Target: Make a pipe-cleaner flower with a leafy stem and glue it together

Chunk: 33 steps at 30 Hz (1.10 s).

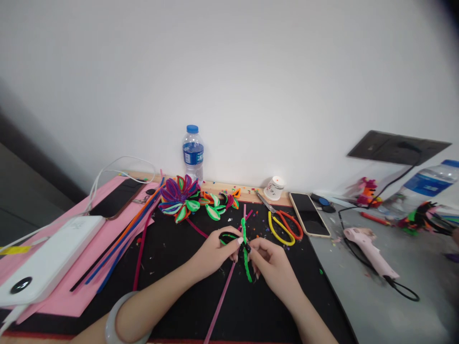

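In the middle of the black mat, my left hand (219, 249) pinches a green pipe cleaner (245, 229) together with a looped black and green pipe cleaner (226, 235). My right hand (270, 260) grips the same bundle from the other side, its thumb and fingers closed near the crossing point. The green piece stands roughly lengthwise, its lower end hanging between my hands. A pink pipe cleaner (223, 298) runs beneath them toward the front edge. Behind my left hand lie a purple pipe-cleaner flower (179, 196) and smaller green, white and orange petals (214, 211).
Yellow and orange-handled scissors (281, 227), a paper cup (274, 188) and a phone (309, 214) sit at the right. Further right lies a pink glue gun (371, 252). A water bottle (193, 155) stands by the wall; a white power bank (50, 258) and loose pipe cleaners (124, 239) are left.
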Tool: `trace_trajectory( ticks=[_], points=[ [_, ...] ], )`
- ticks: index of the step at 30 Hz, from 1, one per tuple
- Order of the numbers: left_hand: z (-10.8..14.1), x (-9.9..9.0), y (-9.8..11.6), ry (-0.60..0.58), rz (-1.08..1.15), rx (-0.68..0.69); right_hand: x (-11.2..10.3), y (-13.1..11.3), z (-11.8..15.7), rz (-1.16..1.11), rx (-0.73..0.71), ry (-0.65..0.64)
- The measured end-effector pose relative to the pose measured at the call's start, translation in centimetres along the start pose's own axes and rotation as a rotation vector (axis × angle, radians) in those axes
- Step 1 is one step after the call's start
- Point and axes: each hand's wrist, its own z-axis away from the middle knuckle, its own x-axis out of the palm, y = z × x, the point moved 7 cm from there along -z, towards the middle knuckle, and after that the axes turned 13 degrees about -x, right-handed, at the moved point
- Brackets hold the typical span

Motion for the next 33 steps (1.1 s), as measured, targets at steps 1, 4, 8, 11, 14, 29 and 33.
trace_trajectory(
  ticks=[1, 4, 8, 11, 14, 29, 33],
  points=[
    [0.01, 0.00, 0.01, 0.003, -0.002, 0.002, 0.01, -0.02, 0.00, -0.007, 0.003, 0.000],
    [0.04, 0.03, 0.12, 0.008, -0.016, 0.017, -0.02, -0.08, -0.05, -0.017, 0.004, 0.003],
    [0.09, 0.06, 0.37, 0.020, -0.028, 0.025, 0.11, -0.12, -0.10, -0.031, 0.015, -0.004],
    [0.14, 0.07, 0.65, 0.031, -0.039, 0.034, 0.19, -0.26, -0.10, -0.035, 0.018, -0.005],
    [0.19, 0.07, 0.79, 0.033, -0.050, 0.051, 0.20, -0.39, -0.10, -0.030, 0.014, -0.004],
    [-0.03, -0.37, 0.43, 0.077, -0.058, 0.041, 0.10, 0.02, -0.12, 0.138, -0.021, -0.057],
    [-0.17, -0.47, 0.05, 0.078, -0.019, 0.021, 0.11, -0.12, -0.04, 0.138, -0.031, -0.063]
  ],
)
